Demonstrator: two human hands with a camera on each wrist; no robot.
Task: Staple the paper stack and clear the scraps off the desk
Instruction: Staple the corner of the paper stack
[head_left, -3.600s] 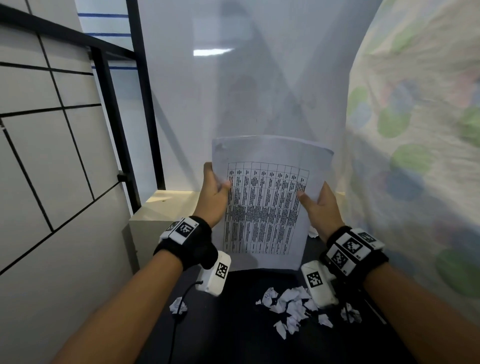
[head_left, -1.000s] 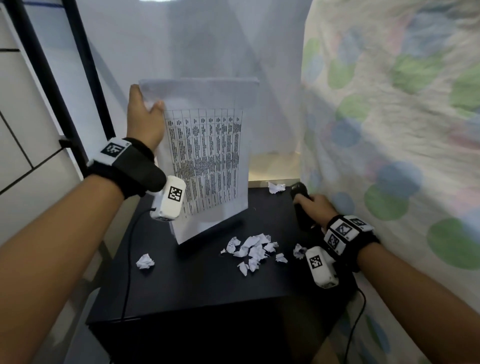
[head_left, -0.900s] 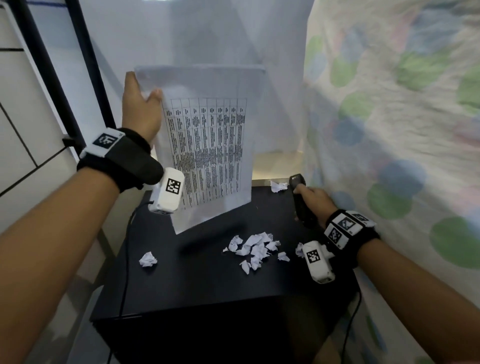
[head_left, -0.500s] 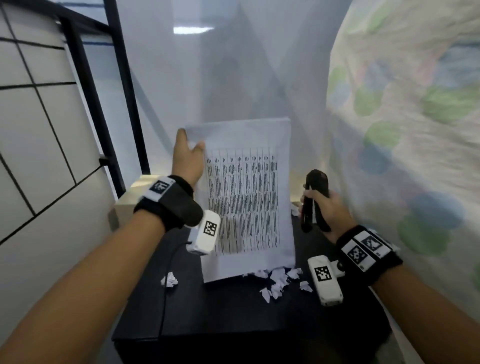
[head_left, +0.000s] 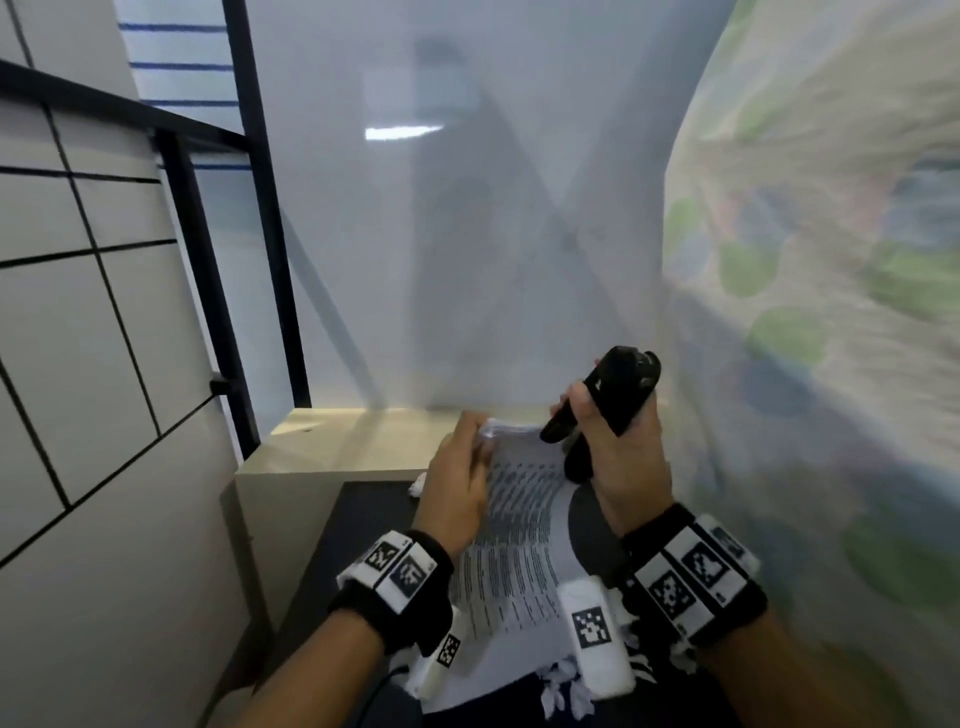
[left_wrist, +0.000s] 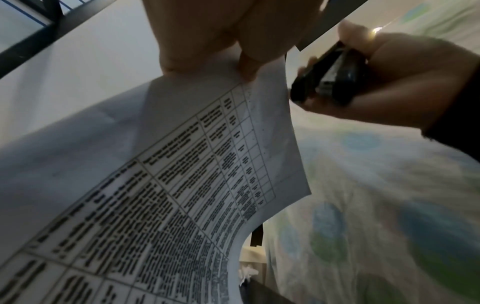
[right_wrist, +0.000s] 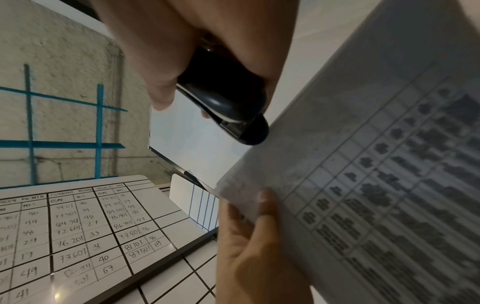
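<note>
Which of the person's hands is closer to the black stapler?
The right. The right hand grips the black stapler, raised at the top edge of the printed paper stack. The left hand pinches that stack's top corner, beside the stapler's nose.

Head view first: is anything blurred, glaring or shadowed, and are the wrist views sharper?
Head view: patterned cloth smeared at right, ceiling-light glare on the back panel. Left wrist: stapler soft, paper stack curved by the lens. Right wrist: stack's print blurred and dim; whiteboard numbers legible.
</note>
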